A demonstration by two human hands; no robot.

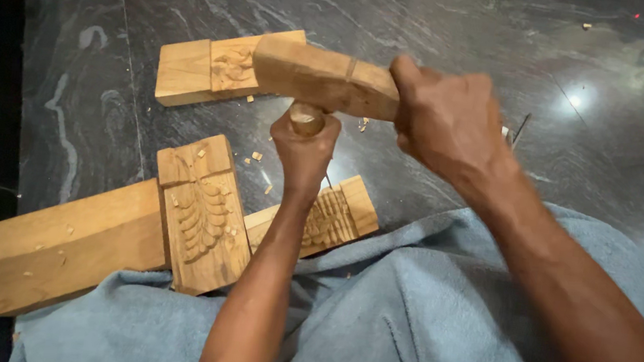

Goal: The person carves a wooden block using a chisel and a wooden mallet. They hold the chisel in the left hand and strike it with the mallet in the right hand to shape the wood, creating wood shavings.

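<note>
i keep the left hand (306, 145) closed around the chisel handle (307, 117), upright over the carved block (334, 219) that lies on the dark stone floor (453, 26) against my knee. the right hand (446, 118) is clamped on the wooden mallet (324, 78), its face touching the handle top. strike squarely, keep the chisel steady, and spare the finished leaf panel (201, 214) nearby.

Counting three carved wood blocks (203, 216) (330, 218) (214, 68) and one plain block (72, 245) on the floor. Also one wooden mallet (325, 80), one chisel (307, 117), plus one blue cloth (403, 320).
</note>
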